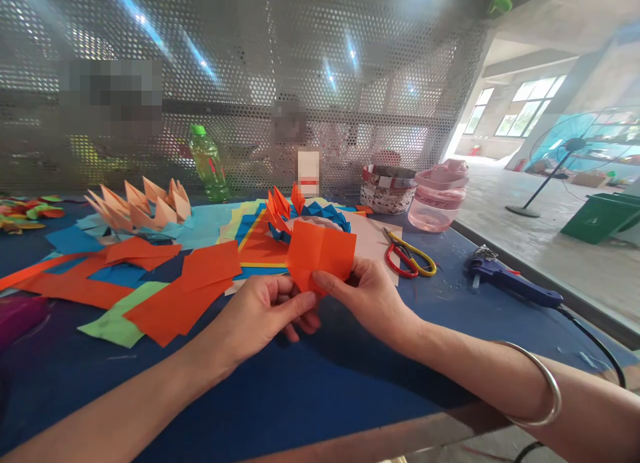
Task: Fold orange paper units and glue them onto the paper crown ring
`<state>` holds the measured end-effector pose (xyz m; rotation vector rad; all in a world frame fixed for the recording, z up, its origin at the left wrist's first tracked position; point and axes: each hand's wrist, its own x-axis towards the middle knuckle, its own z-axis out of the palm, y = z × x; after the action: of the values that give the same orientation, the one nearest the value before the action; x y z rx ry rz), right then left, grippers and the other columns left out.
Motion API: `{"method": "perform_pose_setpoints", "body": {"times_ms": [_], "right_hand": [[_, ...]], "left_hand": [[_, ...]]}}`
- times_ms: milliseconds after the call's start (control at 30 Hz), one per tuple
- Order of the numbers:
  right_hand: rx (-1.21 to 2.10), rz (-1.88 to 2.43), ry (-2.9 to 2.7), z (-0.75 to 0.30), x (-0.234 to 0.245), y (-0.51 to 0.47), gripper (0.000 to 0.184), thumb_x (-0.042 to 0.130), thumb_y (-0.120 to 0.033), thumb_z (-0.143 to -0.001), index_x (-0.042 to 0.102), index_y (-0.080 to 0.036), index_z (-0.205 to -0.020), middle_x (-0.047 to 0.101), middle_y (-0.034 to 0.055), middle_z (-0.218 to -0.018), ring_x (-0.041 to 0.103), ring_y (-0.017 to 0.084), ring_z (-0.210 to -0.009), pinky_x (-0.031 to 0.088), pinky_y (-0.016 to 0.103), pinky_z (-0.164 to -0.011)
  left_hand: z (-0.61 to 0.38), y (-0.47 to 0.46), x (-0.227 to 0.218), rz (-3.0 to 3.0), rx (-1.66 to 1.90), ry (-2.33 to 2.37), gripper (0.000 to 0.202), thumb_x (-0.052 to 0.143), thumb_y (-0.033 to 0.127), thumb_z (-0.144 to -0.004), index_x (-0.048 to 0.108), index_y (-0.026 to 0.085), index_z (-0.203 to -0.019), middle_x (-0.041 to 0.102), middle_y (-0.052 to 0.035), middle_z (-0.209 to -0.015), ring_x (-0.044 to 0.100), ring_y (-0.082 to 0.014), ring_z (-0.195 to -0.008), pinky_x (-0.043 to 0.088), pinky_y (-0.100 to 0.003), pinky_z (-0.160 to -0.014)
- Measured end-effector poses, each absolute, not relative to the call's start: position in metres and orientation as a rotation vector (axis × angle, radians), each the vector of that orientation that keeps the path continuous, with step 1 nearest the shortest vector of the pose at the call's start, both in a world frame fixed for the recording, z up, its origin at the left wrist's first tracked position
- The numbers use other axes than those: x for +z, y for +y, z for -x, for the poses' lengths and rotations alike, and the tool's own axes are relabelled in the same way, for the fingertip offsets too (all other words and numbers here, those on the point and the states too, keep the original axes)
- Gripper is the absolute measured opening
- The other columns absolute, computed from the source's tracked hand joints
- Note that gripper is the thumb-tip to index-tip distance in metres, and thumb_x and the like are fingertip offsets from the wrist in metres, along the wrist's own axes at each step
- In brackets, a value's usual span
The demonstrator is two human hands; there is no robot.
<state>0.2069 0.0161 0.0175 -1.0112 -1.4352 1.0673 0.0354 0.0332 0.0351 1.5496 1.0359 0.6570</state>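
Observation:
Between my two hands an orange sheet of paper [323, 246] is held up above the blue table, with crease lines across it. My left hand [273, 303] pinches its lower left corner between thumb and fingers. Closed on its lower right part is my right hand [367, 293], the thumb lying on the front face and the fingers mostly behind. Just beyond the sheet stands a ring of folded blue and orange paper points [320, 215], partly hidden by it. Loose orange sheets [185, 293] and a light green sheet [123, 319] lie left of my left hand.
Scissors with red and yellow handles [410, 256] and a blue glue gun [515, 279] with a cord lie at right. Behind are a pink plastic container [437, 199], a round basket [387, 189], a green bottle [209, 163] and a peach folded-paper ring [143, 206]. A perforated panel [240, 69] rises at the back.

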Motion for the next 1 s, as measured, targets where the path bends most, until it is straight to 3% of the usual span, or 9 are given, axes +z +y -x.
{"method": "perform_pose_setpoints", "body": {"times_ms": [333, 733, 933, 1000], "right_hand": [[1.267, 0.869, -1.387, -0.2058, 0.0204, 0.0158, 0.029, 0.071, -0.040, -0.078, 0.069, -0.011, -0.080, 0.069, 0.0033, -0.072, 0.061, 0.014, -0.065, 0.049, 0.025, -0.065], [1.434, 0.766, -1.340, -0.2024, 0.0262, 0.0086, 0.021, 0.069, -0.032, -0.080, 0.067, -0.012, -0.075, 0.067, 0.0018, -0.065, 0.061, 0.013, -0.062, 0.050, 0.027, -0.065], [1.267, 0.868, -1.353, -0.2062, 0.0211, 0.0135, 0.023, 0.071, -0.035, -0.078, 0.069, -0.012, -0.080, 0.069, 0.0021, -0.070, 0.062, 0.013, -0.062, 0.049, 0.025, -0.062], [1.205, 0.916, -1.374, -0.2072, 0.0193, 0.0146, 0.023, 0.072, -0.034, -0.077, 0.070, -0.012, -0.080, 0.070, 0.0026, -0.073, 0.062, 0.013, -0.065, 0.049, 0.024, -0.063]], "left_hand": [[-0.0333, 0.0302, 0.0353, -1.652, 0.685, 1.043, 0.023, 0.066, 0.037, -0.077, 0.067, 0.015, -0.069, 0.071, -0.0025, -0.059, 0.063, -0.0130, -0.052, 0.049, -0.022, -0.051], [-0.0306, 0.0287, 0.0357, -1.812, 0.743, 0.982, 0.018, 0.068, 0.032, -0.077, 0.069, 0.018, -0.066, 0.072, -0.0007, -0.062, 0.066, -0.0137, -0.059, 0.052, -0.021, -0.057], [-0.0290, 0.0321, 0.0317, -1.730, 0.745, 0.967, 0.022, 0.069, 0.043, -0.079, 0.072, 0.021, -0.084, 0.076, -0.0004, -0.077, 0.069, -0.0158, -0.071, 0.052, -0.021, -0.060], [-0.0277, 0.0343, 0.0331, -1.745, 0.810, 0.972, 0.025, 0.068, 0.046, -0.080, 0.071, 0.021, -0.083, 0.074, 0.0000, -0.076, 0.067, -0.0147, -0.070, 0.051, -0.020, -0.060]]}}
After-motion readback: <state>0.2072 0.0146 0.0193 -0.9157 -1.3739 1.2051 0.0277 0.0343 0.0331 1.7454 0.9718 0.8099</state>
